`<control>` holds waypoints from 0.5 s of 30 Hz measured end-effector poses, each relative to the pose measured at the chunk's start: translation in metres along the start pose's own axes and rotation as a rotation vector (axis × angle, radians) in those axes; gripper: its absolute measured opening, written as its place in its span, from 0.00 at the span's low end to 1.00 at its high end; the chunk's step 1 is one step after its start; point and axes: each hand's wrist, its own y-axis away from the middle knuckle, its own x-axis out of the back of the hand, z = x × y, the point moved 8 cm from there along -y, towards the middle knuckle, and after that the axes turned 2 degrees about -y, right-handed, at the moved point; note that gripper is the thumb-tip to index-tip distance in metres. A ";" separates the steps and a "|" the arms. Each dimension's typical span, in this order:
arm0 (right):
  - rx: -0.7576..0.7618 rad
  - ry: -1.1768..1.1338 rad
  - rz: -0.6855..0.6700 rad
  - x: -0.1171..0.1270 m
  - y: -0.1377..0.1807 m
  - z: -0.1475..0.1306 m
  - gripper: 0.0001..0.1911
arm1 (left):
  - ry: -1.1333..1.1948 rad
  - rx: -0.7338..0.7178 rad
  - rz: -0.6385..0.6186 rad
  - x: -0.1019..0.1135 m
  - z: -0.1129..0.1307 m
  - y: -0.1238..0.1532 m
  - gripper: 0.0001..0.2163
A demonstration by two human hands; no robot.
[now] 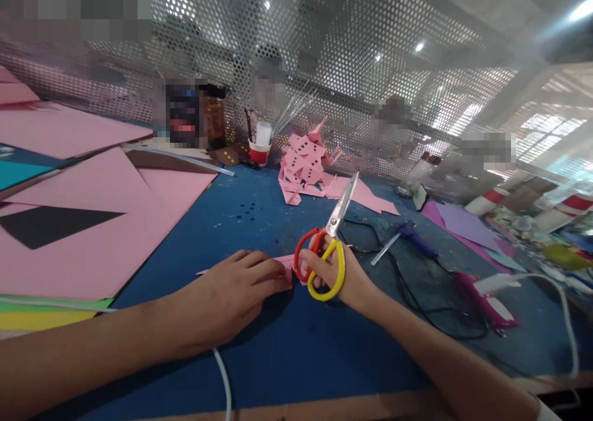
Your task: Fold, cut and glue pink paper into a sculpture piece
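Note:
My right hand point(354, 279) is closed round a pair of scissors point(334, 223) with one red and one yellow handle loop. Their blades point away from me and look nearly closed. Beside it, my left hand point(231, 291) lies over a narrow piece of pink paper point(286, 261), fingers bent down onto it. Part of that paper is hidden under the left hand, and its other end reaches behind the right fingers. Farther back sits a heap of folded pink paper shapes point(303, 161) with black dots, next to a flat pink offcut point(364, 193).
Large pink sheets point(176, 223) with a black piece point(55, 223) lie at left. A red and white cup point(259, 152) stands by the perforated metal screen point(361, 68). At right are a blue glue gun point(419, 242), its cable, and a magenta power strip point(486, 300).

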 end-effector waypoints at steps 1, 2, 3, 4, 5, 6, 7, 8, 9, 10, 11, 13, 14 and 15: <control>0.005 -0.001 -0.004 0.000 0.000 0.000 0.18 | -0.001 -0.004 0.001 0.000 0.001 0.000 0.19; 0.011 -0.002 -0.006 -0.001 0.001 0.000 0.18 | -0.001 -0.007 0.002 0.001 0.001 0.000 0.19; 0.019 -0.005 -0.008 -0.001 0.001 -0.001 0.17 | 0.000 -0.008 0.005 0.002 0.002 0.000 0.20; 0.025 -0.009 -0.009 -0.002 0.001 -0.001 0.17 | 0.000 -0.008 0.007 0.002 0.002 0.000 0.20; 0.028 -0.013 -0.009 -0.002 0.002 -0.001 0.17 | -0.001 -0.007 0.007 0.002 0.002 0.000 0.20; 0.029 -0.017 -0.007 -0.002 0.002 -0.001 0.17 | -0.001 -0.007 0.009 0.003 0.002 0.000 0.20; 0.027 -0.018 -0.007 -0.002 0.003 -0.001 0.17 | 0.000 -0.007 0.011 0.003 0.002 0.000 0.20; 0.023 -0.016 -0.006 -0.002 0.003 -0.001 0.17 | 0.001 -0.007 0.013 0.003 0.002 0.000 0.20; 0.019 -0.011 -0.001 -0.001 0.004 -0.001 0.17 | 0.002 -0.007 0.016 0.003 0.002 0.000 0.20; 0.016 -0.003 0.002 0.000 0.005 -0.001 0.17 | 0.003 -0.008 0.018 0.002 0.002 0.000 0.20; 0.013 0.003 0.005 0.000 0.006 -0.001 0.17 | 0.003 -0.008 0.020 0.002 0.001 0.000 0.20; 0.012 0.004 0.013 0.002 0.008 -0.001 0.17 | 0.003 -0.011 0.024 0.002 0.001 0.001 0.20; 0.012 -0.003 0.015 0.002 0.009 -0.002 0.17 | 0.002 -0.014 0.030 0.002 0.001 0.001 0.20; 0.009 -0.012 0.013 0.001 0.010 -0.002 0.17 | -0.001 -0.017 0.036 0.002 0.001 0.001 0.20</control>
